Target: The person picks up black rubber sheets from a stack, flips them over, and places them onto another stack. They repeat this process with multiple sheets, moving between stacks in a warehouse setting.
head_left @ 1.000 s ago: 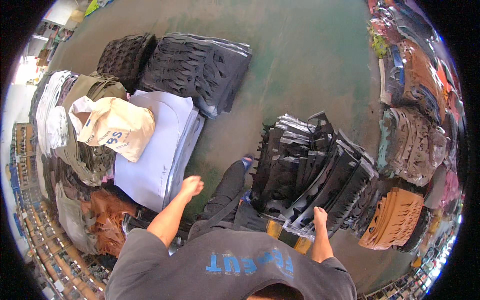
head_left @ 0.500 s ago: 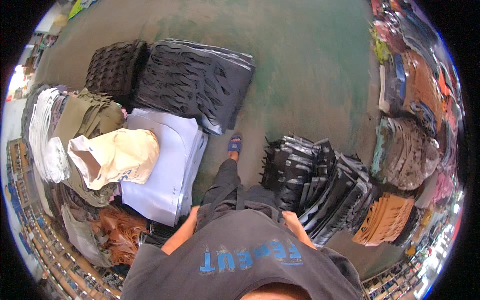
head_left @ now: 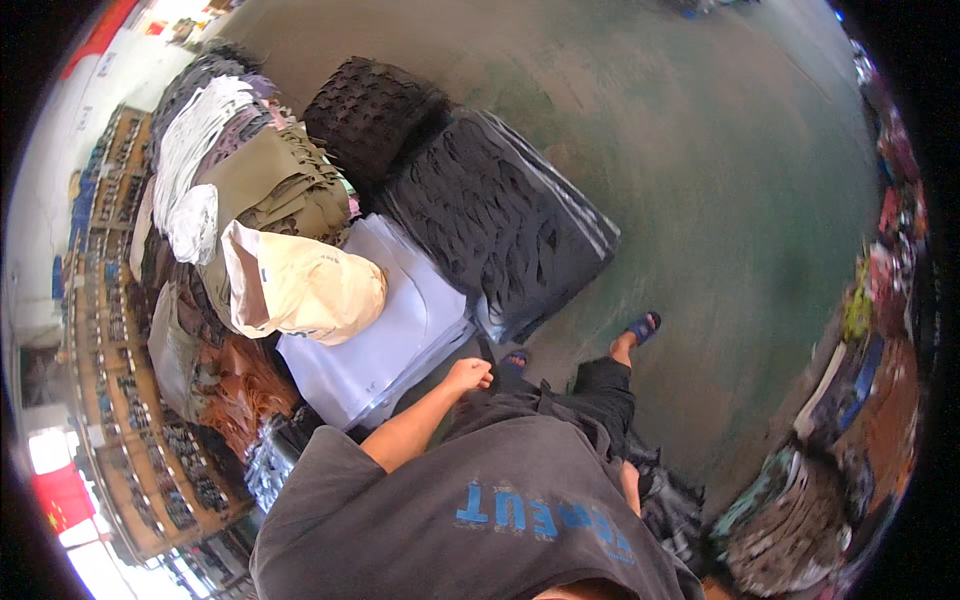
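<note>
My left hand (head_left: 470,376) is loosely curled in front of my waist, with no object visible in it. It is near the edge of a stack of white sheets (head_left: 345,370). A cream sack (head_left: 310,285) with an open mouth lies on top of those sheets. Beyond the hand is a large stack of black cut-out sheets (head_left: 490,215). My right hand (head_left: 630,486) is low beside my right hip, mostly hidden by my shirt, so its fingers do not show.
Brown-black perforated sheets (head_left: 365,120) are piled at the far left, next to olive sheets (head_left: 275,185) and white strips (head_left: 205,125). Tall shelves (head_left: 140,400) line the left side. Brownish sheets (head_left: 790,530) are heaped at lower right. Green-grey floor (head_left: 740,220) extends ahead and right.
My view has turned right, so the stacks sit farther right in the picture. My left hand has swung forward from my side. My right foot is now stepped out ahead.
</note>
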Tool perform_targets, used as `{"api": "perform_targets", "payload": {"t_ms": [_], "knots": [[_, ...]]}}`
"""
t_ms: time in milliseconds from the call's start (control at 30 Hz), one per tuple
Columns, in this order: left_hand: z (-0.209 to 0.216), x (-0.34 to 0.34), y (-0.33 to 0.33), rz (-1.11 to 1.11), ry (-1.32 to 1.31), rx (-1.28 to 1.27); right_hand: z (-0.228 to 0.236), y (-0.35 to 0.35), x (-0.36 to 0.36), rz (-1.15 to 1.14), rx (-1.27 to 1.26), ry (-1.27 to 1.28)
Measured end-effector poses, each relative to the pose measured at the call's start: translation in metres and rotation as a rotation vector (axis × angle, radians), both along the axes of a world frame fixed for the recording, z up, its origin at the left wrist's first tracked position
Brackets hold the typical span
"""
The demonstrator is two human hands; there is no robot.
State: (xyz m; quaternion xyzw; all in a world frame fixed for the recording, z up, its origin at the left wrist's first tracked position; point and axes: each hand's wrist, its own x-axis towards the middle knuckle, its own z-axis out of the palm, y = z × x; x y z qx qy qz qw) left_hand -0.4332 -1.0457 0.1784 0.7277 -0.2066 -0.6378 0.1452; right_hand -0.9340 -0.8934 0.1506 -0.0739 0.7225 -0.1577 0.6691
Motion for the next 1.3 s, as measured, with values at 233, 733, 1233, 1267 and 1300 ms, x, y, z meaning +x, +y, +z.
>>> {"api": "perform_targets", "payload": {"t_ms": [233, 733, 1233, 1267, 1300], "knots": [[0.009, -0.117, -0.045, 0.165, 0.019, 0.332, -0.001, -0.194, -0.169, 0.185, -0.087, 0.013], [-0.083, -0.301, -0.249, -0.534, -0.414, -0.073, -0.008, -0.614, -0.356, 0.059, -0.217, 0.055], [0.045, -0.303, -0.767, 0.471, 0.048, -0.129, 0.018, -0.993, -0.318, 0.214, -0.248, 0.062], [0.061, -0.301, -0.798, 0.482, 0.035, -0.157, 0.025, -1.025, -0.314, 0.181, -0.223, 0.030], [0.069, -0.299, -0.826, 0.493, 0.023, -0.183, 0.029, -1.057, -0.311, 0.160, -0.190, 0.021]]}}
